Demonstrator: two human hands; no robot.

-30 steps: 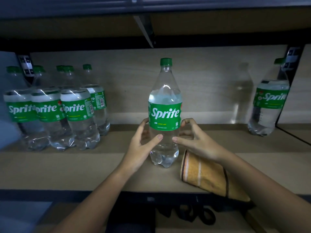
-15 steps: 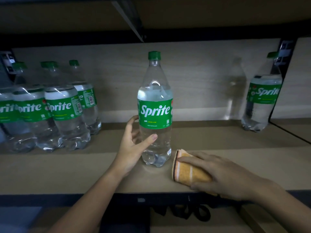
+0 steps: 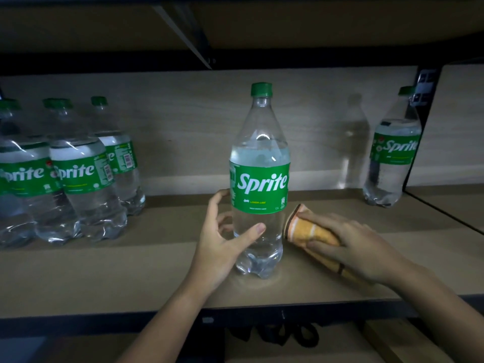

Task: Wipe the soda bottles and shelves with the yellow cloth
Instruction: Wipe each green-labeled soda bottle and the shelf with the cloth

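A clear Sprite bottle (image 3: 259, 184) with a green cap and label stands upright in the middle of the wooden shelf (image 3: 131, 273). My left hand (image 3: 222, 244) curls around its lower body, thumb across the front and fingers behind. The rolled yellow cloth (image 3: 306, 231) with brown stripes lies on the shelf just right of the bottle. My right hand (image 3: 351, 244) wraps its fingers over the cloth and holds it.
Several Sprite bottles (image 3: 78, 174) stand packed together at the left of the shelf. One more Sprite bottle (image 3: 392, 153) stands at the far right by a dark upright. An upper shelf with a metal bracket (image 3: 188, 35) hangs low overhead.
My right hand left the bottle, dropped onto the cloth and now holds it closer to the bottle. My left hand stays on the bottle. The camera moved closer.
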